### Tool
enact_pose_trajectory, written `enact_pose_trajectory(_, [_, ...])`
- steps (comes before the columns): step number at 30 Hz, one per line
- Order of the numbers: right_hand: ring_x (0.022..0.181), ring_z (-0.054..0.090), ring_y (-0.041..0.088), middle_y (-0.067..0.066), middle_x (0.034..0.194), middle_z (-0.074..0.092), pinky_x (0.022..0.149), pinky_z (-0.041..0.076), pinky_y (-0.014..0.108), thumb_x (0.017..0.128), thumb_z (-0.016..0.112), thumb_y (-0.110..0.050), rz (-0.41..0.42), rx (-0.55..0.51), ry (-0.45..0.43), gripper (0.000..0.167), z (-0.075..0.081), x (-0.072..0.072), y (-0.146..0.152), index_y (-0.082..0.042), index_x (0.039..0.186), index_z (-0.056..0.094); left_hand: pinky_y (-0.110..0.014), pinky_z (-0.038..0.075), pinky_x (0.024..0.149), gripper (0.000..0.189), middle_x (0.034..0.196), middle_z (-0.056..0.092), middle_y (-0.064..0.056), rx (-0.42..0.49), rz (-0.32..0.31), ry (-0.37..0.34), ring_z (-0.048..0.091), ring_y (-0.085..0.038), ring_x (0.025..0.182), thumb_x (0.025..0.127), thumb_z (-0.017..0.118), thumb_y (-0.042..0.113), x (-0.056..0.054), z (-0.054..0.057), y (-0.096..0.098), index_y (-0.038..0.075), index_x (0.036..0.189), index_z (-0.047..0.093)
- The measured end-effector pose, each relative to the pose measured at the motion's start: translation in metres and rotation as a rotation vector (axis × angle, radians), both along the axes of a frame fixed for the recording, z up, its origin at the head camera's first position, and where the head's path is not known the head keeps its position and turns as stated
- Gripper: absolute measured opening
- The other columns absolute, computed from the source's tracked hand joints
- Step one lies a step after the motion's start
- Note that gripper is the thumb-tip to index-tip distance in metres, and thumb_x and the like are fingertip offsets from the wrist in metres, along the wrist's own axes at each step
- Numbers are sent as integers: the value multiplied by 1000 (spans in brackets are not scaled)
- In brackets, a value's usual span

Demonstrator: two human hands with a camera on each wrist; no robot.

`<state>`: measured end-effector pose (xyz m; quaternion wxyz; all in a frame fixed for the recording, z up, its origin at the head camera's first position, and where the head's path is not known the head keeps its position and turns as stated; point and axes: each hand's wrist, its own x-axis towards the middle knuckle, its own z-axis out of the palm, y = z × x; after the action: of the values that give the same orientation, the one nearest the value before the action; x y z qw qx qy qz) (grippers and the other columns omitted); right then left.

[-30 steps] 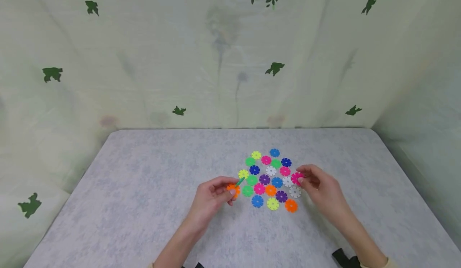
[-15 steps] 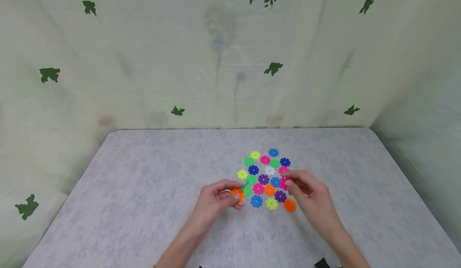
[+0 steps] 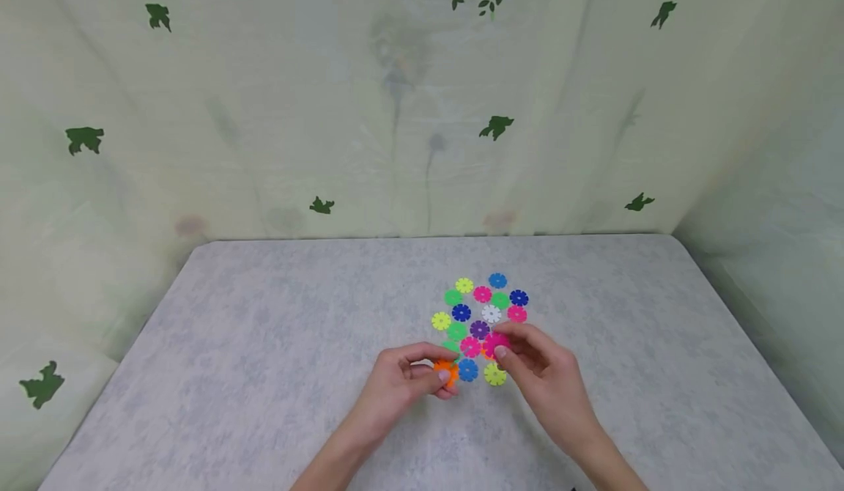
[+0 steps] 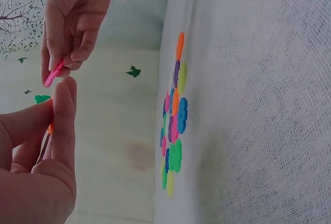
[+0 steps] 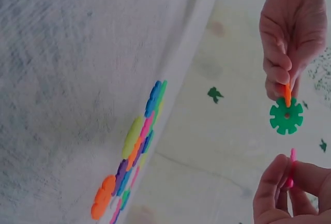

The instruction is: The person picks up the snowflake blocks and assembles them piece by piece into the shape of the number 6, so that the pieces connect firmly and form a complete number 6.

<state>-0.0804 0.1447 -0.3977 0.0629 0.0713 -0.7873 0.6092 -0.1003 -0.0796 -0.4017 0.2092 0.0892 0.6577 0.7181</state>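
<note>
My left hand (image 3: 402,388) pinches an orange notched building disc (image 3: 448,374) between thumb and fingers. A green notched disc (image 5: 279,121) is slotted crosswise onto the orange one, as the right wrist view shows; in the head view it is nearly edge-on and mostly hidden. My right hand (image 3: 554,388) pinches a pink notched disc (image 3: 491,344) by its edge. In both wrist views the pink disc is close to the green disc, with a gap between them. Both hands are raised above the table, in front of the loose discs.
Several loose notched discs in many colours lie flat on the grey table (image 3: 277,344), among them a white disc (image 3: 491,314), a yellow disc (image 3: 440,321) and a dark blue disc (image 3: 519,297). Behind the table hangs a pale curtain (image 3: 264,110) with green leaf and bird shapes.
My right hand has moved left with the pink disc, towards my left hand. My left hand has shifted slightly right and nearer, still holding the joined orange and green discs.
</note>
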Motion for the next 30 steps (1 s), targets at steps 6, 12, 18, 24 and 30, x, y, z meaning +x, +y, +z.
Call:
enact_pose_trajectory(6, [86,66,29,1,103,66,77,57,38,92,70,-11,-15,-19,-72,30,0,3,-8,-22,120,66,-35,55,83,22,98,71,-23,-4,-24,11,69,-43,87,93,64,2,2,1,3,-1,114,69])
enact_pose_trajectory(12, [86,66,31,1,102,68,76,57,33,92,70,-16,30,-35,-50,26,-1,5,-9,-18,118,68,-34,55,85,21,97,71,-22,-36,-49,15,70,-41,85,94,63,3,4,2,5,2,113,70])
enact_pose_trajectory(18, [87,67,25,-2,102,69,75,57,30,92,70,-13,68,12,-54,25,-2,5,-10,-16,117,69,-32,56,80,21,97,72,-18,-82,-58,78,70,-40,81,92,63,-2,4,1,4,5,108,73])
enact_pose_trajectory(24, [91,67,16,-7,105,69,80,56,29,90,71,-7,113,49,-28,31,-5,5,-10,-20,118,69,-32,57,75,24,98,70,-11,-131,-74,152,70,-33,76,91,61,-7,3,-1,2,7,105,74])
enact_pose_trajectory(30, [94,65,17,-5,107,67,80,55,29,91,68,-2,112,54,-57,39,-8,3,-9,-30,118,69,-34,56,78,23,104,66,-15,-79,-97,48,69,-40,83,91,61,-1,3,-3,4,5,112,68])
